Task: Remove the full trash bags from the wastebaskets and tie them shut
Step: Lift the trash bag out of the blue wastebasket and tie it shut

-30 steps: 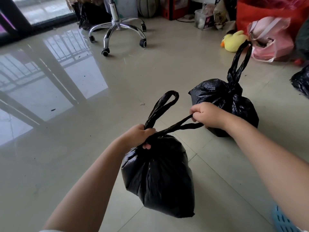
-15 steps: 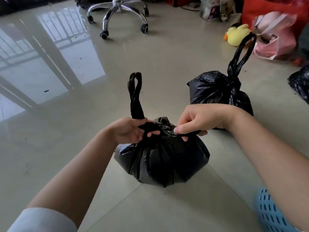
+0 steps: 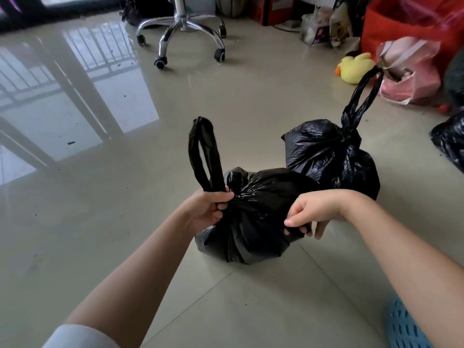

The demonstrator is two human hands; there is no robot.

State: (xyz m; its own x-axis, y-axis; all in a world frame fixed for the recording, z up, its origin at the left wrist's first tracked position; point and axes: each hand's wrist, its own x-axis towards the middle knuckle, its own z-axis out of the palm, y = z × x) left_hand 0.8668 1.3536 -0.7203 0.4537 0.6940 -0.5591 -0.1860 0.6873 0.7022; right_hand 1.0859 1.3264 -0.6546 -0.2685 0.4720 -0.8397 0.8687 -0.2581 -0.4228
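A full black trash bag (image 3: pixel 253 222) rests on the tiled floor in the middle of the view. My left hand (image 3: pixel 208 209) grips the base of one handle loop (image 3: pixel 203 154), which stands upright above the bag's gathered neck. My right hand (image 3: pixel 311 212) pinches the other handle strip down over the bag's right side; that strip is mostly hidden under my fingers. Just behind, touching it, sits a second black trash bag (image 3: pixel 331 156), knotted shut with its loops sticking up.
A chrome chair base on castors (image 3: pixel 180 36) stands at the back. A yellow plush duck (image 3: pixel 354 67), a pink bag (image 3: pixel 409 74) and a red bag (image 3: pixel 411 28) lie back right. Another black bag (image 3: pixel 449 141) is at the right edge. A blue slipper (image 3: pixel 406 327) is bottom right.
The bag came down from mid-air onto the floor. My right hand moved from pulling its handle sideways to pressing it down over the bag's right side. The left loop now stands upright.
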